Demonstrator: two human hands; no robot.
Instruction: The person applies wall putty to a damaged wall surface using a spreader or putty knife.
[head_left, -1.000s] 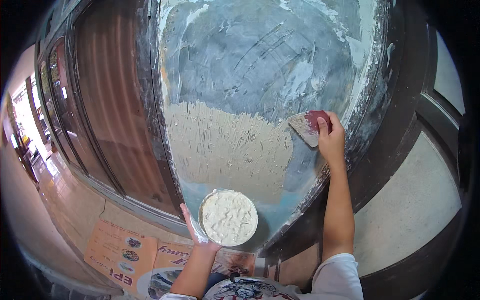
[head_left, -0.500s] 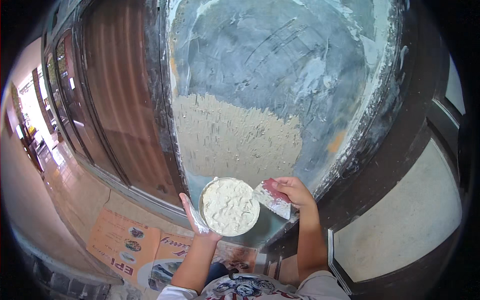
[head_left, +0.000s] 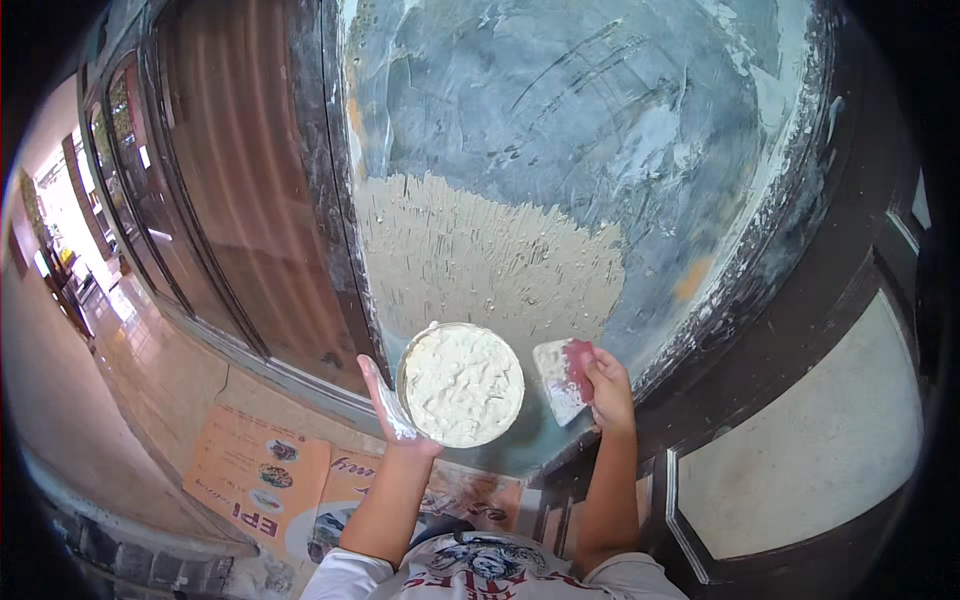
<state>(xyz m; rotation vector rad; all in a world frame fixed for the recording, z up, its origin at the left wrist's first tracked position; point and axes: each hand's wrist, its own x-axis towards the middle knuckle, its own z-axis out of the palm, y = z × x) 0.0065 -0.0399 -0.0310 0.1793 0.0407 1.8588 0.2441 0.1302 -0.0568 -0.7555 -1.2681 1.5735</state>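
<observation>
Resting in my left hand is a round tub heaped with creamy white putty. The palm and thumb support its left and lower side, and white smears mark the skin. My right hand grips a red putty scraper whose blade is coated with white putty. The scraper stands apart from the tub, to its right, with the blade pointing left. Ahead is a wall panel, bluish grey above, with a rough beige putty patch across its lower left.
A brown framed door with a curtain stands at the left. Dark trim and a pale panel lie to the right. Orange printed sheets cover part of the floor below. A tiled passage runs off at far left.
The scraper has moved right, away from the tub's rim, and its blade has turned more upright. The tub sits slightly higher in the picture, and the view has shifted a little.
</observation>
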